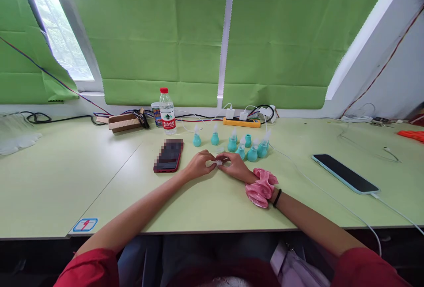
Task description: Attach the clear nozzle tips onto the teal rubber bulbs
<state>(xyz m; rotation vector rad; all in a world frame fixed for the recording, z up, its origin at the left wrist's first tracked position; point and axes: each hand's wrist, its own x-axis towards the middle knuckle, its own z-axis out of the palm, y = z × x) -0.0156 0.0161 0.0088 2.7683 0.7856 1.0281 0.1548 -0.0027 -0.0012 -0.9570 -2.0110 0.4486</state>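
Close together above the table, my left hand (200, 164) and my right hand (236, 166) pinch a small translucent plastic piece (218, 162) between their fingertips. Fingers partly cover it, so its exact shape is unclear. Just beyond my hands stand several teal squeeze bulbs, most with clear pointed tips. One teal bulb (197, 140) is at the left of the group, another bulb (215, 138) is beside it, and others, such as a bulb (252, 153), cluster beyond my right hand. A teal bulb (248, 140) at the back shows an open neck without a tip. My right wrist wears a pink scrunchie (261, 187).
A red-cased phone (168, 156) lies left of my hands; a charging phone (345, 173) lies right, its white cable crossing the table. Along the back are a water bottle (167, 112), a patterned cup (157, 115), a cardboard box (124, 122) and an orange power strip (241, 122).
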